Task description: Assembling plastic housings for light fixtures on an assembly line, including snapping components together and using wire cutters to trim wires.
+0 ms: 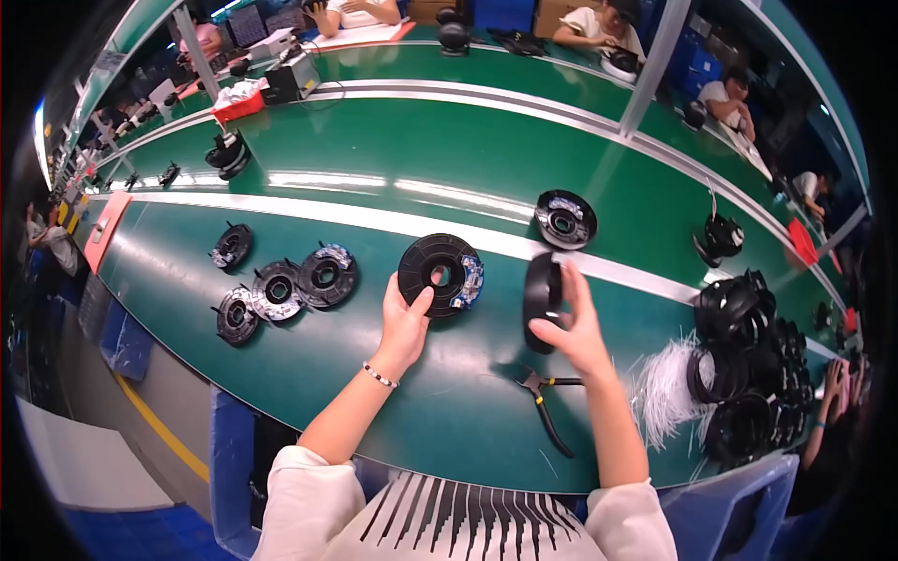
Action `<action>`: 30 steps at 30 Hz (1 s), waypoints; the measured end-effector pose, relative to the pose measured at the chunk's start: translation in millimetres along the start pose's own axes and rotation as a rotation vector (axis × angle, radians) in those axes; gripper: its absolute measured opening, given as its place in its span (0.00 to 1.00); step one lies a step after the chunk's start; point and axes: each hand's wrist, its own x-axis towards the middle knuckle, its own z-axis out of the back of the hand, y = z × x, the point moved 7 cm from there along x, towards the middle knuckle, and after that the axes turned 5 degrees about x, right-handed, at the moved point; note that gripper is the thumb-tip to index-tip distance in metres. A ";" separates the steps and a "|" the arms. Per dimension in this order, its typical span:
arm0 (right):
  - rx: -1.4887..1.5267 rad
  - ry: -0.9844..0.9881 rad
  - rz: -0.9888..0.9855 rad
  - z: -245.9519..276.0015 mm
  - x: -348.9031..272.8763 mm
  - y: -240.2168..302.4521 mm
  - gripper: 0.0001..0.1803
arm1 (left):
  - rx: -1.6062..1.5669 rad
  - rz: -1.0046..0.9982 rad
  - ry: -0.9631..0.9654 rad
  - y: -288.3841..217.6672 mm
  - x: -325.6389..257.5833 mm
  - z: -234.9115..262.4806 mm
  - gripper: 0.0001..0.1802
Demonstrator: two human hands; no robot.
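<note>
My left hand is closed on the rim of a round black plastic disc, thumb on its face. A blue circuit board sits along that disc's right side. In my right hand is a black plastic ring, turned edge-on and slightly blurred; it is apart from the disc. Just beyond stands a round black housing with a board inside. Pliers with black and yellow handles lie on the table below my right hand.
Several black discs with boards lie at left. Right of my right arm are a heap of thin white strips and stacked black rings. A pale rail separates the table from a green belt; other people sit beyond.
</note>
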 end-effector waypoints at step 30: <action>-0.742 0.164 0.299 -87.8 -15.2 -10.5 0.65 | -0.315 0.445 0.228 36.5 -21.6 -34.7 0.38</action>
